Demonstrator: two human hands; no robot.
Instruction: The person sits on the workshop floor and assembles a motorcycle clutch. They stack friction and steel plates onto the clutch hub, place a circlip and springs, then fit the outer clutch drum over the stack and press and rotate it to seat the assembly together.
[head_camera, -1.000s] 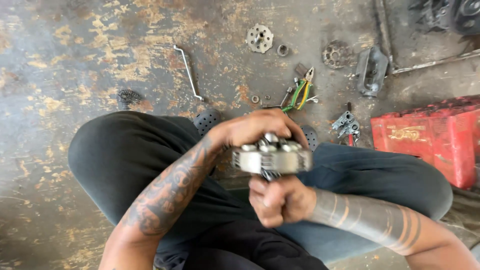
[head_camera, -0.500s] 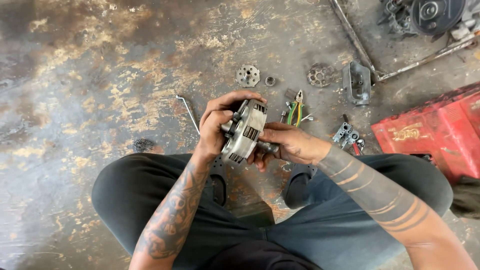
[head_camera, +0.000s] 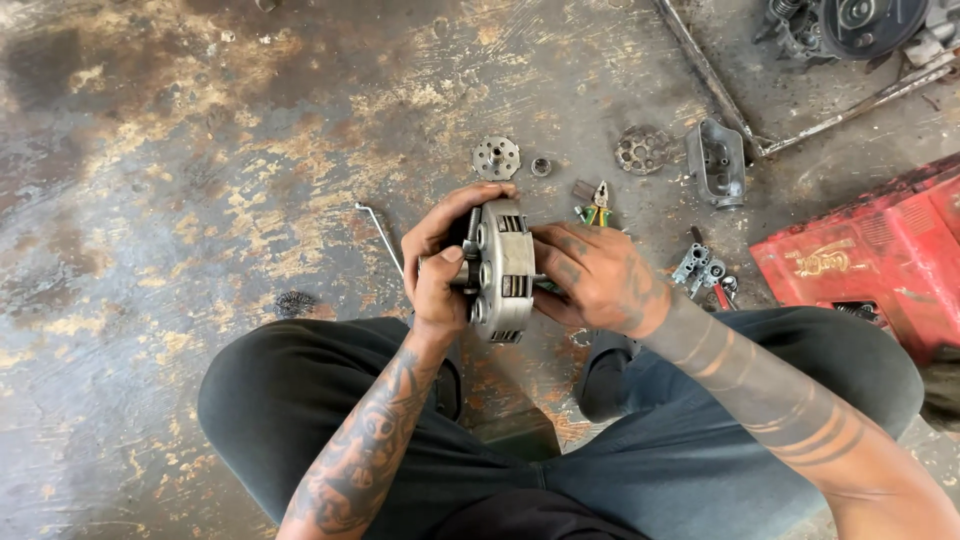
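Both hands hold a round metal part (head_camera: 500, 270) up on its edge above the knees; the left hand (head_camera: 440, 265) wraps tight round one side, the right hand (head_camera: 590, 275) presses the other side, so it stays steady; pliers (head_camera: 598, 200) lie near on the floor (head_camera: 200, 150)

A round toothed disc (head_camera: 497, 157), pliers (head_camera: 598, 200), a bent rod (head_camera: 380, 235) and a red metal box (head_camera: 870, 265) lie on stained concrete.

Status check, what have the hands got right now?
Left hand and right hand both clamped on round metal engine part, held on edge above the lap. Pliers and loose metal bits lie beyond on floor. Nothing blocking.
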